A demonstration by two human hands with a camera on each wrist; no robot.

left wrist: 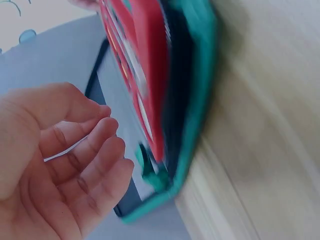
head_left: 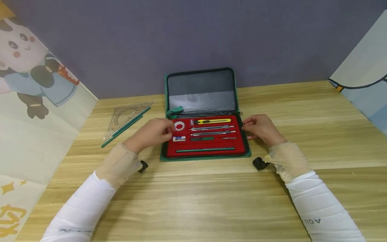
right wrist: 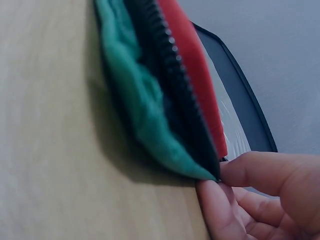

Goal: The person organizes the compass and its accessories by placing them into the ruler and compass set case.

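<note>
A green zip case (head_left: pixel 205 158) lies unfolded on the table, its lid raised toward the back wall. Its red tray (head_left: pixel 208 143) holds a yellow cutter (head_left: pixel 214 121), two compasses (head_left: pixel 211 127), a white round piece (head_left: pixel 179 126), an eraser (head_left: pixel 179 138) and a green pencil (head_left: pixel 205 150). My right hand (head_left: pixel 263 129) pinches the case's zip edge on the right side; the right wrist view shows thumb and finger (right wrist: pixel 250 170) at the green rim's corner. Beside the left edge hovers my left hand (head_left: pixel 152 134), its fingers (left wrist: pixel 107 155) loosely bent with nothing between them.
A clear set square (head_left: pixel 116 116) with a protractor cut-out lies left of the case, and green pencils (head_left: pixel 125 127) lie along it. Behind the case rises a grey-blue partition (head_left: pixel 196 40). A printed cartoon panel (head_left: pixel 36 74) bounds the table at left.
</note>
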